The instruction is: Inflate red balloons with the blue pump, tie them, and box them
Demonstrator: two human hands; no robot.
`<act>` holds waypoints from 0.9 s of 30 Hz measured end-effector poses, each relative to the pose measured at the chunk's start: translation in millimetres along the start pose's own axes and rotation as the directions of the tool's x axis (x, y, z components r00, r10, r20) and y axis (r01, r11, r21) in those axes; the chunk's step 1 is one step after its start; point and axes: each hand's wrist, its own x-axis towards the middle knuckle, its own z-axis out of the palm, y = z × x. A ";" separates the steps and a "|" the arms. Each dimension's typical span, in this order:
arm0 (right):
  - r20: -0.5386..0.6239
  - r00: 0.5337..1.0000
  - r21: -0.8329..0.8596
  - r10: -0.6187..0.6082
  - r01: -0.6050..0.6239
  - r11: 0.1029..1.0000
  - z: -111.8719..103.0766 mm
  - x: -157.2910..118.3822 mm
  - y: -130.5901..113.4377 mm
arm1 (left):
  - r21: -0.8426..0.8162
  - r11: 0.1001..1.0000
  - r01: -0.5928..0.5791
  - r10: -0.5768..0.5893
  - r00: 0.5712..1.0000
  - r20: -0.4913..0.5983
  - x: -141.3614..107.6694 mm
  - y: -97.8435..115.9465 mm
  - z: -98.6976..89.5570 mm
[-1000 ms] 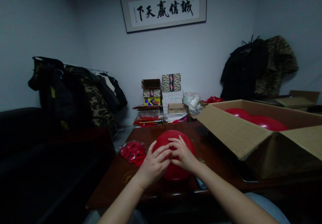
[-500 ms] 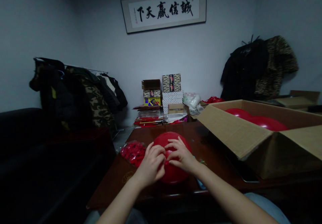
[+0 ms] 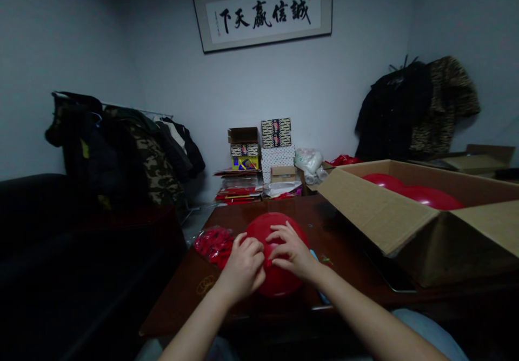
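A round inflated red balloon (image 3: pixel 281 284) rests on the dark wooden table, its knot side facing me. My left hand (image 3: pixel 244 263) is at its left side, fingers curled in; whatever they hold is hidden. With thumb and fingertips, my right hand (image 3: pixel 294 253) pinches the balloon's neck near the middle, its other fingers bent over the red surface. A clear plastic bag of limp red balloons (image 3: pixel 213 243) lies just left of the hands.
An open cardboard box (image 3: pixel 377 209) with inflated red balloons (image 3: pixel 432 197) stands right. A dark, phone-like flat object (image 3: pixel 399 282) lies beside it. Thin yellowish loops (image 3: pixel 205 284) lie on the table (image 3: pixel 178 309) at left. Stacked boxes (image 3: pixel 278 158) are behind.
My left hand has shifted slightly left, away from my right hand, and the gap between them is wider. My right hand stays nearly in place on the balloon.
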 end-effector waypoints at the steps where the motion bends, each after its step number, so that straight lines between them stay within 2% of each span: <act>1: -0.002 1.000 0.006 -0.001 0.001 1.000 0.5 0.0 -0.4 | -0.012 1.000 0.025 -0.026 0.999 -0.038 0.0 0.5 0.3; 4: -0.024 1.000 0.028 -0.004 0.005 1.000 3.1 0.4 -1.7 | -0.117 0.985 0.123 -0.142 0.975 -0.168 0.8 4.9 4.0; 7: -0.047 0.999 0.051 -0.011 0.013 0.999 5.9 0.9 -1.9 | -0.290 0.935 0.206 -0.288 0.917 -0.275 2.2 11.3 12.3; 9: -0.057 0.998 0.064 -0.014 0.018 0.998 6.5 0.6 -1.1 | -0.381 0.896 0.227 -0.353 0.886 -0.302 2.9 14.3 17.9; 14: -0.128 0.992 0.119 0.018 -0.002 0.993 3.4 -2.9 1.4 | -0.470 0.854 0.224 -0.381 0.884 -0.271 2.7 10.5 20.4; 20: -0.225 0.972 0.196 0.071 -0.027 0.980 6.5 -4.8 -0.1 | -0.356 0.909 0.218 -0.317 0.915 -0.250 6.6 2.8 4.0; 22: -0.238 0.968 0.208 0.081 -0.031 0.978 9.6 -3.6 -1.2 | -0.439 0.872 0.215 -0.342 0.910 -0.233 8.4 4.0 0.3; 27: -0.244 0.967 0.242 0.079 -0.019 0.970 13.9 -1.3 -4.6 | -0.656 0.706 0.267 -0.451 0.884 -0.126 8.8 6.2 4.3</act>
